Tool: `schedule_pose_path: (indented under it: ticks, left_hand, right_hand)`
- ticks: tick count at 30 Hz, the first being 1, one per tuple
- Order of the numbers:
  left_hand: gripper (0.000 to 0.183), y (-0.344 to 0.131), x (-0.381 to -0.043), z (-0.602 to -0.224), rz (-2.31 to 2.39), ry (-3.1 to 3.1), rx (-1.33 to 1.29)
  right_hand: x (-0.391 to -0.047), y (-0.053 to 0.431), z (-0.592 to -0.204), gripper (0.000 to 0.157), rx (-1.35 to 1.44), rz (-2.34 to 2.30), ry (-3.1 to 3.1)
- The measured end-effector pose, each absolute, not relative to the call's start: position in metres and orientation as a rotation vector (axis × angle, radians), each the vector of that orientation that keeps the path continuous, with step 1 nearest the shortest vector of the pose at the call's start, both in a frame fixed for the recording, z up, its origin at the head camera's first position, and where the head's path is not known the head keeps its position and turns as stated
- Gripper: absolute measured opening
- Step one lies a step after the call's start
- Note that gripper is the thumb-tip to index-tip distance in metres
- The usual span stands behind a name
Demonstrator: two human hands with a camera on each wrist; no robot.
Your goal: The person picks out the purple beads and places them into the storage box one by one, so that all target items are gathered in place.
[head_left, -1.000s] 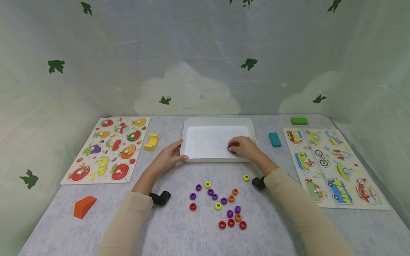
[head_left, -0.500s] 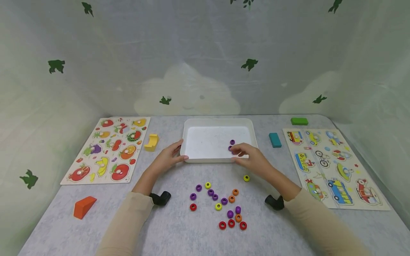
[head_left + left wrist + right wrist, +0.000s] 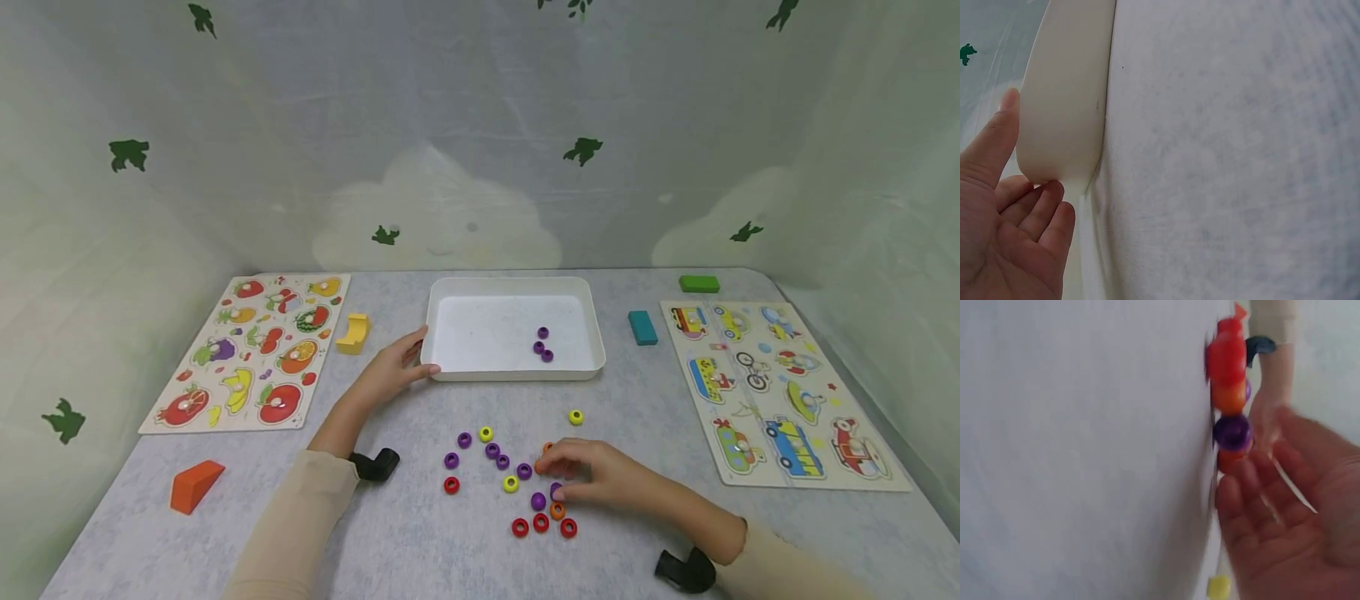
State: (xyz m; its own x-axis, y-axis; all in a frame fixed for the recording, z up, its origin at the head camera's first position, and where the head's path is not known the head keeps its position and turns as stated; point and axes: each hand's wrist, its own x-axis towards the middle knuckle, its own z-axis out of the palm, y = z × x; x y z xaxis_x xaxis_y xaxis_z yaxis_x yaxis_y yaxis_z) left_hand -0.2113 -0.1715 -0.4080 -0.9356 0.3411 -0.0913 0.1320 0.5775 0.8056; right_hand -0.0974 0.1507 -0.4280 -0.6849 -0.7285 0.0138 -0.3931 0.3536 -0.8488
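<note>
My left hand [image 3: 393, 364] holds the near left corner of a white tray [image 3: 517, 376]. In the left wrist view its thumb lies along the rim and the curled fingers touch the corner's outer wall [image 3: 1063, 112]. Three purple beads [image 3: 538, 347] lie at the tray's right. My right hand [image 3: 611, 475] reaches low over the loose beads, thumb and fingers apart. In the right wrist view a purple bead [image 3: 1233, 432] shows just beyond its fingertips, beside red beads [image 3: 1227, 359]. An orange bead [image 3: 557, 510] is below the thumb; another is partly hidden by the fingers.
Several purple, red and yellow beads [image 3: 511, 483] lie in front of the tray. A fruit puzzle board [image 3: 255, 354] and yellow block [image 3: 353, 333] are left, with an orange wedge [image 3: 196, 487]. A vehicle puzzle board [image 3: 783, 392], teal block [image 3: 642, 327] and green block [image 3: 699, 284] are right.
My right hand has let go of a purple bead in the tray, then moved back toward me, over the loose beads. My left hand stays at the tray corner.
</note>
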Motion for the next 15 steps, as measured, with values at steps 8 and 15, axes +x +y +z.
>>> schedule_pose_path:
  ticks: [8,15]
  left_hand:
    - [0.081,-0.177,-0.221,-0.425,1.247,2.609,0.374]
    - [0.079,-0.176,-0.222,-0.425,1.244,2.610,0.382]
  right_hand:
    - [-0.096,0.152,-0.434,0.018,-0.975,-1.060,2.273]
    - [-0.107,0.152,-0.422,0.019,-0.985,-1.139,2.348]
